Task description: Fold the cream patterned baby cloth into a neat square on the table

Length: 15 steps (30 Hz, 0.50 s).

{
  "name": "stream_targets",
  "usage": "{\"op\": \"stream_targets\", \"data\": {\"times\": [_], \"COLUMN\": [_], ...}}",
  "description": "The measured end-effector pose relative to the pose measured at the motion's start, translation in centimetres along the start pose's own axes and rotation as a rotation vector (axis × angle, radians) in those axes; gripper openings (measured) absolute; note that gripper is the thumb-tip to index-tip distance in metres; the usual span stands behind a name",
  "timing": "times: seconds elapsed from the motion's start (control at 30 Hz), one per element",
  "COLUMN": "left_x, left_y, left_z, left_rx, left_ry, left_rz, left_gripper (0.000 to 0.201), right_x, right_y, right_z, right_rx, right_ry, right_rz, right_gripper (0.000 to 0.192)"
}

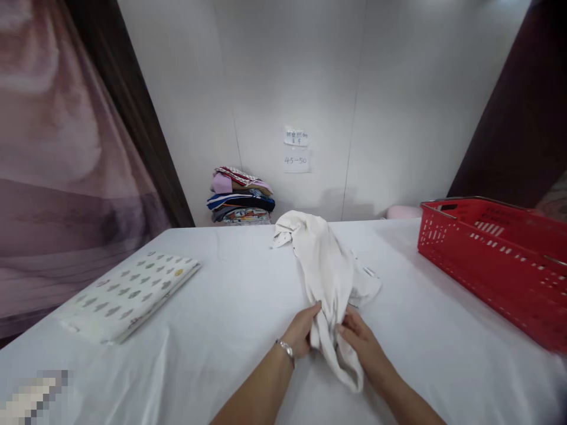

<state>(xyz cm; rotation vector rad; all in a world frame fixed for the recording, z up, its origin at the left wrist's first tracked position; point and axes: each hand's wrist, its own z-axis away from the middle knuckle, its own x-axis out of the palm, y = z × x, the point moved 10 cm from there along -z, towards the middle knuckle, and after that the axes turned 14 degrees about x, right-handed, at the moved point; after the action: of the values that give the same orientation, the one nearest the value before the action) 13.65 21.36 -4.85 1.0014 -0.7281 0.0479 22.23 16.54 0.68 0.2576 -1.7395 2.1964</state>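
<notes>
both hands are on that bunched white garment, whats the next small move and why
Probably draw the two hands apart to spread the white garment flat on the table. The left hand and right hand pinch it close together at its near end, and the cloth lies twisted and bunched, trailing away toward the wall, so nothing can be lined up yet.

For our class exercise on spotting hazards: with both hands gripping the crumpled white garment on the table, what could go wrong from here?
1. The white garment is bunched between the left hand and right hand; creases could get pressed in.
2. Its far end lies loose toward the table edge and may drag.
3. A sleeve could snag on the red basket nearby.
</notes>
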Motion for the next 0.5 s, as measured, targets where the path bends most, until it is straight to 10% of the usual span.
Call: {"op": "stream_targets", "data": {"times": [0.1,0.23,0.4,0.5], "left_x": [1.7,0.6,-4.1,-6.9], "left_y": [0.0,7.1,19.0,22.7], "left_z": [0.9,4.1,15.7,24.0], "left_rx": [-0.081,0.19,0.673,0.91], "left_ry": [-0.028,0.033,0.32,0.574], "left_rz": [0.064,0.231,0.321,0.27], "left_gripper": [0.031,0.022,0.029,0.037], "right_x": [2.0,1.9,2.3,4.9], "right_y": [0.7,1.2,1.5,1.9], "right_z": [2.0,4.8,8.9,11.3], "right_rx": [0.003,0.095,0.113,0.085], "right_ry": [-0.093,-0.093,-0.102,-0.244], "right_rz": [0.059,0.142,0.202,0.273], "right_gripper": [0.049,0.039,0.033,0.032]}}
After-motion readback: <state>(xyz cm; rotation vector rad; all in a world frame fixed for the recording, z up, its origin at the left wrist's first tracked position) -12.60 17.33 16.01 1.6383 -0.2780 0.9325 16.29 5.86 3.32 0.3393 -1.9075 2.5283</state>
